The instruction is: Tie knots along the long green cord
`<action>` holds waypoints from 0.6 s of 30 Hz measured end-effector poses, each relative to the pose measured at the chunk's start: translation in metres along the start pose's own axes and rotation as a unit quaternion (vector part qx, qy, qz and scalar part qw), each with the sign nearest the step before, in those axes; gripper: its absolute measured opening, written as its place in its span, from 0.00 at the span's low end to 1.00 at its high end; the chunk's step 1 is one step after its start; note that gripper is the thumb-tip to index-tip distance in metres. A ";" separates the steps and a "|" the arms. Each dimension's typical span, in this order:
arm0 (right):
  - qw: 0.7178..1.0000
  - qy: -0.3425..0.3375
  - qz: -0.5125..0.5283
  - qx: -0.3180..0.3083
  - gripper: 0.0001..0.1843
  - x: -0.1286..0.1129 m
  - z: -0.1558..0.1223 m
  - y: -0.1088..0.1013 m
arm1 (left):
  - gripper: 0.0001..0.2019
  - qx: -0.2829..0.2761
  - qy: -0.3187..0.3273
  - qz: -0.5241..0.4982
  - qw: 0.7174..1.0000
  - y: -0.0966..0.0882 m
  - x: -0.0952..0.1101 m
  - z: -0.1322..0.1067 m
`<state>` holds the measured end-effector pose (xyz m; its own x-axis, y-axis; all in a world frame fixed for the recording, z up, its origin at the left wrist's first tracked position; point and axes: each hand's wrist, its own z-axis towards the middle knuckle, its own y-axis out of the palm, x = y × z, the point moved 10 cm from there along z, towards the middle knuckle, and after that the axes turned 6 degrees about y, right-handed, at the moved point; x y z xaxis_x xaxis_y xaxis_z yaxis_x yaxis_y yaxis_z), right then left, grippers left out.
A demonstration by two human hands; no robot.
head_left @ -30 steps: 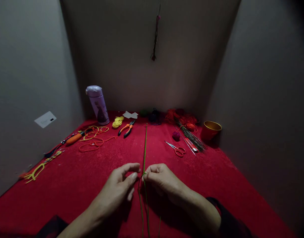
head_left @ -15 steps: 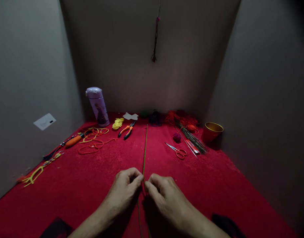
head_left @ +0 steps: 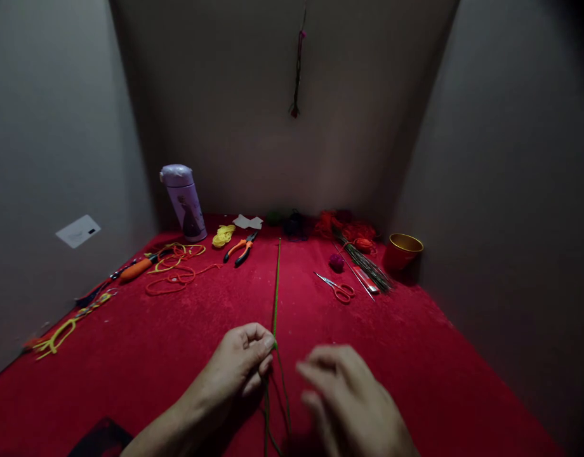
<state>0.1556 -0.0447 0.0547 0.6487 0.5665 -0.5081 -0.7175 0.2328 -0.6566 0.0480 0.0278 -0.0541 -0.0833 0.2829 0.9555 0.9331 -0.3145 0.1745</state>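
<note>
A thin green cord [head_left: 277, 289] stretches from a fixed point at the back of the red cloth toward me. My left hand [head_left: 247, 358] pinches its near end between thumb and forefinger. Below that pinch, loose green strands [head_left: 285, 387] hang toward the front edge of the view. My right hand [head_left: 349, 403] is off to the right of the strands, blurred by motion, its fingers apart and with nothing visible in them.
Orange-handled pliers [head_left: 241, 248] and yellow yarn [head_left: 224, 235] lie back left, near a purple bottle [head_left: 185, 203]. Scissors [head_left: 337, 289], a purple yarn ball [head_left: 336, 263], a bundle of thin stems [head_left: 365, 261] and a red cup [head_left: 400, 254] are on the right.
My right hand has let go of the cord and moved right and toward me. My left hand keeps its pinch in nearly the same place. The strands now hang free.
</note>
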 end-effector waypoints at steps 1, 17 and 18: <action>0.997 0.056 0.056 0.017 0.12 0.012 0.015 -0.007 | 0.16 0.002 0.004 0.011 1.000 -0.001 0.001 0.000; 0.864 0.338 0.264 -0.264 0.14 0.084 0.023 0.104 | 0.10 0.054 0.094 0.184 0.977 -0.012 0.021 -0.004; 0.869 0.336 0.250 -0.262 0.14 0.085 0.023 0.104 | 0.10 0.057 0.106 0.211 0.970 -0.012 0.023 -0.005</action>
<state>0.1301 0.0453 -0.0440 0.4178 -0.1378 -0.8981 -0.8524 -0.4015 -0.3349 0.0329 0.0339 -0.0331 0.2554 -0.0454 0.9658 0.9315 -0.2559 -0.2584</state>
